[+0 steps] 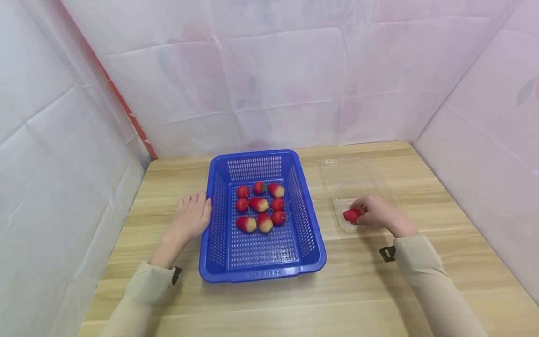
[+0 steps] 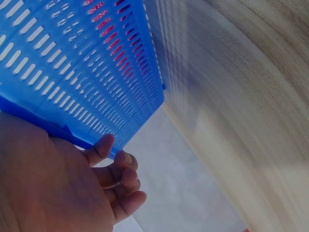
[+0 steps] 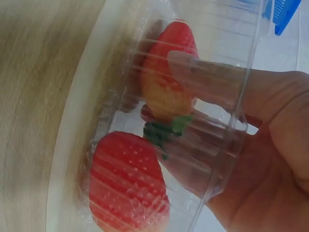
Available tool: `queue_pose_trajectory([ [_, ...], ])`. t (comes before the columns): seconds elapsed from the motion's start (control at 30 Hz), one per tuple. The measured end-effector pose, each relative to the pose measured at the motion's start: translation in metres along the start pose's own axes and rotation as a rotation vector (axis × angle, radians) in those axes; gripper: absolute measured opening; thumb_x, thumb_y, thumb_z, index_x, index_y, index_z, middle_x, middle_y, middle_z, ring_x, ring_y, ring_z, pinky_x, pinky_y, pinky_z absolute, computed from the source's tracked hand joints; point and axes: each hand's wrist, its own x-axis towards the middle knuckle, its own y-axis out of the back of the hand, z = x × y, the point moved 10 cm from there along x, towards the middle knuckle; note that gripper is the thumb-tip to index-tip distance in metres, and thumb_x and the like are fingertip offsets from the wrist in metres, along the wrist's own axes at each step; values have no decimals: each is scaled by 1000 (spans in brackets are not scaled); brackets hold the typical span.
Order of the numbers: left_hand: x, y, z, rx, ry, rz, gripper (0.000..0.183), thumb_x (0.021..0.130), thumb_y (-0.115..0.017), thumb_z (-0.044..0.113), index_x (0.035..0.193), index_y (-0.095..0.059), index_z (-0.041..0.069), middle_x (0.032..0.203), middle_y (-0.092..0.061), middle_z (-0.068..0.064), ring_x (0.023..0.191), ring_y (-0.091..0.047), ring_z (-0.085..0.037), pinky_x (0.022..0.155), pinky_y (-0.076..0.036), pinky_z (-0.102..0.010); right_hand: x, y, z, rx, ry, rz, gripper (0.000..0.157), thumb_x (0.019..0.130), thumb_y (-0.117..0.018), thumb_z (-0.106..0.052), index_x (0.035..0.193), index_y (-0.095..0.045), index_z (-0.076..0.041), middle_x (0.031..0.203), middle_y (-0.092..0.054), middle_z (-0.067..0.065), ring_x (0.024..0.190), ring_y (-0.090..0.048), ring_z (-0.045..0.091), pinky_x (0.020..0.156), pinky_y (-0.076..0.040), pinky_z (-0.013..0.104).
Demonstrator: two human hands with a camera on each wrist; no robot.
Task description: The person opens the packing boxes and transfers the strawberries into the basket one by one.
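My right hand (image 1: 376, 214) reaches into a clear plastic clamshell box (image 1: 343, 227). In the right wrist view its thumb and fingers pinch a red strawberry with a pale yellow end (image 3: 169, 72), seen through the clear wall. Another red strawberry (image 3: 128, 181) lies beside it in the box. Against the left rim of a blue slotted basket (image 1: 309, 269) rests my left hand (image 1: 193, 215), its fingers loosely extended. The left wrist view shows that hand (image 2: 58, 179) at the basket's rim, not curled round it.
Inside the basket lie several red-and-yellow strawberries (image 1: 258, 204), a strawberry with a green leaf (image 1: 258, 187) and several small red cherry-like fruits with stems (image 1: 278, 217). The box's transparent lid (image 1: 345, 173) is folded back. Pale cloth walls (image 1: 286, 93) surround the wooden table (image 1: 337, 304).
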Motion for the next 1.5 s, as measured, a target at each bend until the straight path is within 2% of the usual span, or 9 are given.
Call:
queue_pose_trajectory([
  [0.17, -1, 0, 0, 6, 3, -4, 32, 107, -24, 27, 108, -45, 3, 101, -49, -16, 95, -42, -35, 80, -33, -47, 4, -6, 0, 22, -5, -11, 32, 71, -79, 3, 102, -72, 4, 84, -66, 6, 75, -55, 19, 68, -45, 35],
  [0.27, -1, 0, -1, 11, 4, -1, 32, 106, -24, 27, 108, -45, 3, 102, -50, -16, 94, -42, -35, 80, -33, -46, 5, -5, -1, 31, 4, 8, 32, 72, -77, 4, 104, -71, 6, 86, -67, 9, 76, -57, 21, 68, -46, 36],
  [0.47, 0, 0, -1, 8, 6, 7, 31, 106, -26, 27, 107, -46, 4, 102, -51, -16, 96, -44, -36, 80, -34, -47, 6, 4, -7, 20, 14, 72, 34, 74, -75, 7, 107, -68, 12, 89, -68, 17, 75, -58, 25, 68, -47, 39],
  [0.8, 1, -2, -2, 12, -1, 9, 30, 107, -26, 27, 105, -45, 4, 97, -49, -14, 91, -43, -33, 77, -32, -44, 3, 21, -23, -18, 23, 141, 29, 77, -74, 6, 105, -68, 11, 83, -67, 13, 69, -55, 21, 64, -46, 38],
  [1.1, 1, -3, -3, 6, 4, 7, 33, 107, -22, 29, 107, -45, 5, 99, -49, -15, 92, -42, -34, 79, -32, -45, -3, 39, -47, -91, 28, 223, 20, 78, -74, 3, 97, -69, 6, 70, -56, 5, 62, -48, 22, 58, -39, 36],
  [1.33, 2, -1, -2, 7, 5, 15, 32, 107, -25, 28, 107, -46, 3, 100, -50, -16, 94, -44, -35, 80, -33, -47, -6, 46, -69, -84, 27, 245, 23, 82, -75, -5, 103, -70, 4, 70, -55, 4, 63, -48, 21, 60, -39, 36],
  [1.5, 1, 1, -1, -3, 5, 14, 33, 107, -25, 28, 108, -46, 3, 103, -51, -17, 96, -44, -36, 81, -34, -47, -5, 49, -89, -82, 72, 277, 14, 83, -75, -6, 95, -70, 0, 65, -51, 2, 59, -45, 19, 57, -37, 35],
])
